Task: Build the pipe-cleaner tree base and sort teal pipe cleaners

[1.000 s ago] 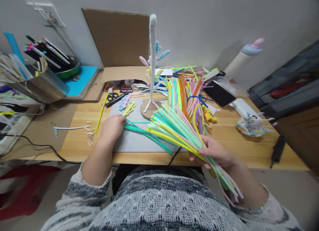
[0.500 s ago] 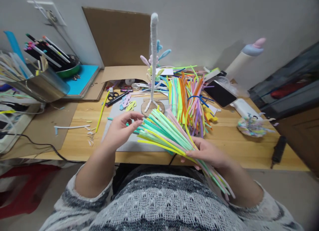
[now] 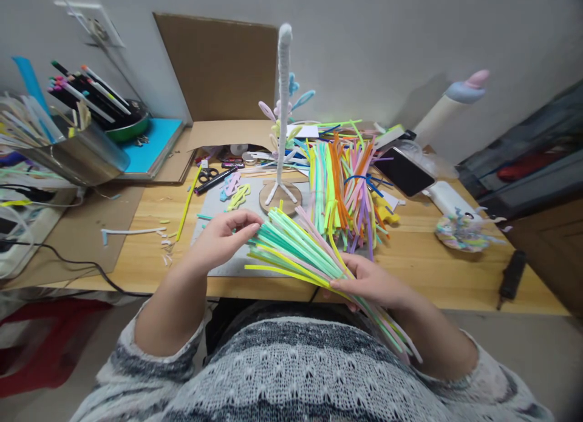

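My right hand [image 3: 367,280] is wrapped round the middle of a loose bundle of pipe cleaners [image 3: 296,243] in mint, teal, yellow and pink. The bundle's tips fan out to the left, over the grey mat [image 3: 216,252]. At the teal tips, my left hand [image 3: 230,237] has thumb and forefinger pinched together. A teal stem sticks out behind its fingers; how much they grip is partly hidden. Just beyond the bundle stands a white wrapped stem [image 3: 283,100] on a round wooden base [image 3: 265,197], with looped pastel pieces behind it.
More pipe cleaners [image 3: 337,185] lie in a thick pile behind my right hand. To the right are a phone [image 3: 405,170], a pastel fuzzy ornament [image 3: 462,231] and a black tool [image 3: 512,277] by the edge. Scissors [image 3: 207,175] and a metal container [image 3: 86,158] stand left.
The bundle and my right hand have shifted slightly left and the tips have fanned a little wider. My left thumb and forefinger have closed at the teal tips.
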`<action>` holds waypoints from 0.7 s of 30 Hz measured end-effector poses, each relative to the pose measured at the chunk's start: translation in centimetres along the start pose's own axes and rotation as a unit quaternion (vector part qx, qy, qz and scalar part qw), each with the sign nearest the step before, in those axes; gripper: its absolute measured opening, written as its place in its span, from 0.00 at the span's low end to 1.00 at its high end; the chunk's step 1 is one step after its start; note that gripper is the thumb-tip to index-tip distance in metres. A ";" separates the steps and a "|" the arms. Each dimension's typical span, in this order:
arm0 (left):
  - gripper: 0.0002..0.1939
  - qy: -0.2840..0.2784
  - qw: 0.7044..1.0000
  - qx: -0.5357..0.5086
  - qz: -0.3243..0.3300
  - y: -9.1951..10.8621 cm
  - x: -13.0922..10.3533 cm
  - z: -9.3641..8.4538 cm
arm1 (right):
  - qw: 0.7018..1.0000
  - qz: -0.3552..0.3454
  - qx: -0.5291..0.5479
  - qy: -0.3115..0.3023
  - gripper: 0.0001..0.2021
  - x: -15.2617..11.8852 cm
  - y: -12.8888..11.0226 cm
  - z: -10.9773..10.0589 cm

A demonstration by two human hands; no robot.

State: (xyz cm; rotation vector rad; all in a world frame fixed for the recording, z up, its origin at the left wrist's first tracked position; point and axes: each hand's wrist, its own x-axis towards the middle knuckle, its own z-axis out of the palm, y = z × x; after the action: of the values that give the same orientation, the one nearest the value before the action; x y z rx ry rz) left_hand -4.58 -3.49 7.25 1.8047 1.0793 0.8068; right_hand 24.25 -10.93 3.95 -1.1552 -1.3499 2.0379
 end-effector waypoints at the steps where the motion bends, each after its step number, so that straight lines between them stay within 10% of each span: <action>1: 0.12 0.001 1.000 -0.012 -0.004 0.0 0.0 0.0 | 1.000 -0.001 -0.010 0.001 0.19 0.0 0.0 0.0; 21: 0.08 0.016 1.000 -0.002 -0.009 -0.1 0.4 0.9 | 0.999 -0.004 -0.044 -0.005 0.18 0.6 0.3 0.0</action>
State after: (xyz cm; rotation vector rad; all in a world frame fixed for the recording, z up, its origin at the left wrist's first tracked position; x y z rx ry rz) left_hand -3.68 -3.42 6.80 1.7825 1.1127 0.8275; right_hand 23.97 -10.67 3.42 -1.1775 -1.4586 1.9994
